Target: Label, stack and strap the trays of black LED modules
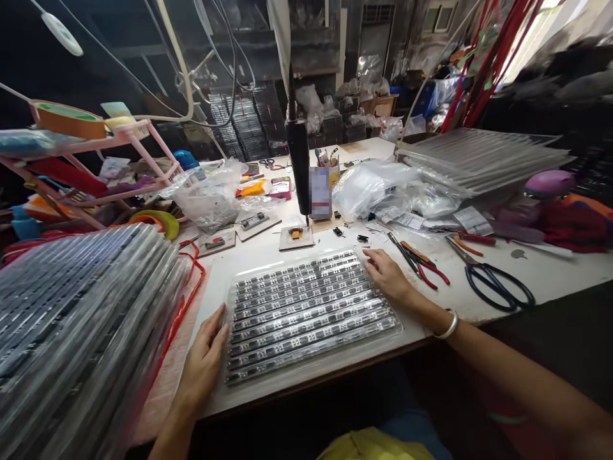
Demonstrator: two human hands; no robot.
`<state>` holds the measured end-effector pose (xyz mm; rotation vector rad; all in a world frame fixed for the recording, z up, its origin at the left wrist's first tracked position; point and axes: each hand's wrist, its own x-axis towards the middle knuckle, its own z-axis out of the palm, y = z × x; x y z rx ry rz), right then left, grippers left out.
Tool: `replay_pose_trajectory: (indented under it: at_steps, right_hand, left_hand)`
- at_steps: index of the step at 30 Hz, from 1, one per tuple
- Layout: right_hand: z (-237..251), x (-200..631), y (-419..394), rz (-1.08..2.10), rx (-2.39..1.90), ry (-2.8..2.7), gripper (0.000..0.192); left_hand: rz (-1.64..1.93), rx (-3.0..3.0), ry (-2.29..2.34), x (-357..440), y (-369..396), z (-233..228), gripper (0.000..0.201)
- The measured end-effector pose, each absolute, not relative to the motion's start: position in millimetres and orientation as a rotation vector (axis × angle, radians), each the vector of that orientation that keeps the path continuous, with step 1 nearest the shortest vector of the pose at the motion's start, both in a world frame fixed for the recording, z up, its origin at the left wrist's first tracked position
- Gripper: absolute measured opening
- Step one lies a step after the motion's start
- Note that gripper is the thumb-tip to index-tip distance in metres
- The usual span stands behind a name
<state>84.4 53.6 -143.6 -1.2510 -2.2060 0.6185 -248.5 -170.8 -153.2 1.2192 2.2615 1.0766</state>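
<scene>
A clear plastic tray point(313, 313) lies in front of me on the white tabletop, filled with rows of small dark and silvery metal parts. My left hand point(205, 351) grips its left edge, fingers on the outer side and thumb at the rim. At the right edge, near the far corner, my right hand point(390, 278) holds the tray between thumb and fingers. Just beyond the tray stands a small fixture block point(295, 236) with a brass-coloured piece on it, under the tip of a hanging black electric screwdriver point(299, 166).
Stacked filled trays point(81, 306) rise at the left beside a red cord point(179, 319). Scissors point(498, 281) and red-handled pliers point(424, 262) lie at the right. Clear plastic bags point(383, 191) and a pile of empty-looking trays point(483, 156) are behind. A pink rack point(138, 147) stands at the left.
</scene>
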Motion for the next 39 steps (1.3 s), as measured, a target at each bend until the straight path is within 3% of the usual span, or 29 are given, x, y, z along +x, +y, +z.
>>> replay_pose_trajectory:
  at_steps: [10, 25, 33, 39]
  right_hand:
    - [-127, 73, 71, 0.586, -1.354, -2.366, 0.036]
    - [-115, 66, 65, -0.013, -1.326, -2.831, 0.031]
    - [-92, 46, 107, -0.017, -0.849, -3.156, 0.035]
    - [-82, 28, 119, -0.062, -0.617, -3.363, 0.021]
  left_hand:
    - [1.166, 1.227, 2.262, -246, -171, -154, 0.059]
    - [1.115, 1.197, 2.213, -246, -174, -148, 0.064]
    - [1.175, 1.159, 2.166, -242, -175, -144, 0.060]
    - [1.208, 1.166, 2.165, -240, -175, -145, 0.054]
